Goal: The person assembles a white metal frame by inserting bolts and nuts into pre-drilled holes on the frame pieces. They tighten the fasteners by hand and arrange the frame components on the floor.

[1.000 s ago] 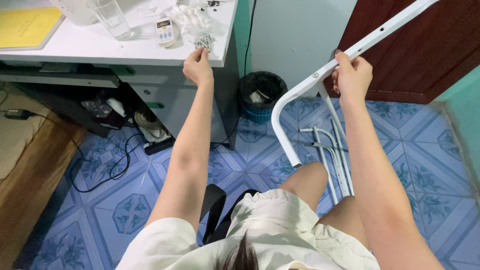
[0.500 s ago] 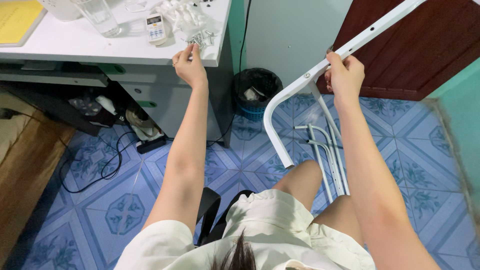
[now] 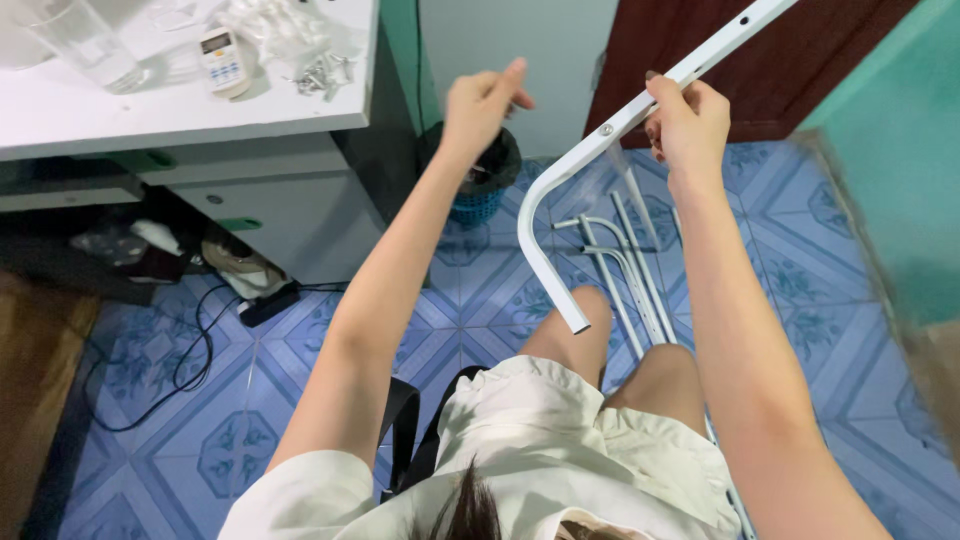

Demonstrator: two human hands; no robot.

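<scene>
White tube point(image 3: 640, 110): clamped in the right hand point(image 3: 685, 120), fingers wrapped round the straight part just above a small screw hole; runs up and to the right out of view, bends in a curve below the hand and ends open above the knees.
Right hand: closed firmly on the tube, raised in front of the dark red door point(image 3: 720, 90).
Left hand point(image 3: 480, 100): lifted free in the air, well apart from the tube, thumb and fingertips pinched together; too small to tell whether anything sits between them.
Below the left hand: black bin point(image 3: 490, 175) with a blue basket base, standing on the floor beside the desk.
Desk point(image 3: 180, 115): white top to the left, carrying a small heap of screws point(image 3: 322, 72), a white remote point(image 3: 222, 60), clear plastic bags point(image 3: 280, 25) and a glass point(image 3: 75, 45).
Floor point(image 3: 500, 300): blue patterned tiles; more white tubes point(image 3: 625, 265) lying side by side under the held one.
Under the desk: black cables point(image 3: 190, 350) trailing over the tiles.
Far right: teal wall point(image 3: 890, 170).
</scene>
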